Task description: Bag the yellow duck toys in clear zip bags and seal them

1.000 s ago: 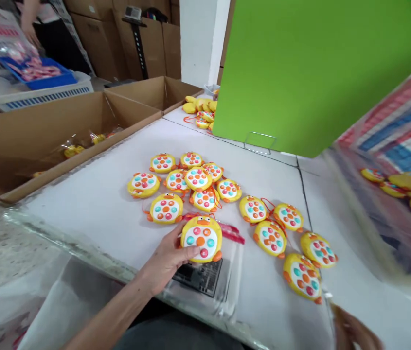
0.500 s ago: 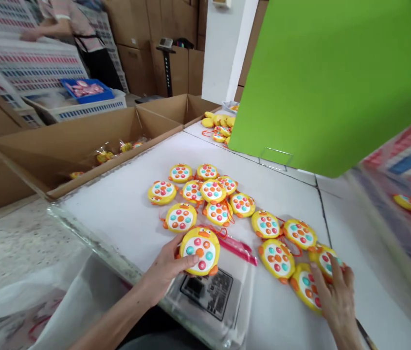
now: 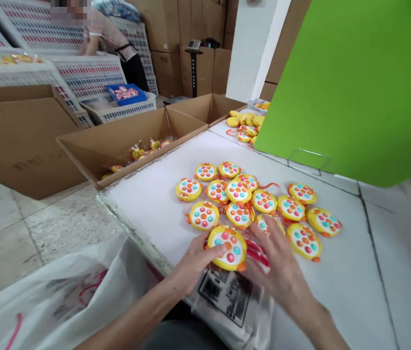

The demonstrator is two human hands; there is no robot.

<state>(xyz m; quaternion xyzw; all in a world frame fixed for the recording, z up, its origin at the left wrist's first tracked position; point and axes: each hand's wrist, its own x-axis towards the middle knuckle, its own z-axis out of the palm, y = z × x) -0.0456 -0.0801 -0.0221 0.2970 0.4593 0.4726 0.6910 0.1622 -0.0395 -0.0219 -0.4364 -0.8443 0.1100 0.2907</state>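
My left hand [image 3: 196, 260] is closed on a yellow duck-shaped toy [image 3: 227, 248], its thumb over the white face with pink, orange and teal buttons. Just right of that toy, my right hand [image 3: 281, 262] is slightly blurred, with fingers apart and nothing visible in them. It hovers by the pink edge of plastic bags [image 3: 258, 255] and partly covers another duck toy [image 3: 269, 223]. Several matching duck toys [image 3: 240, 190] with orange cords lie face up on the white table beyond both hands. Below my hands lies a stack of clear bags with a black printed panel [image 3: 225, 294].
Open cardboard boxes [image 3: 187, 127] line the table's left edge, one holding bagged toys. A green board [image 3: 351, 92] rises at the right. More yellow toys [image 3: 245, 124] are piled at the back. A person [image 3: 112, 36] stands among white crates [image 3: 92, 73].
My right hand has moved left from the right-hand toys to beside my left hand. Those toys now lie closer to the main group. The view has turned; my left hand keeps its toy.
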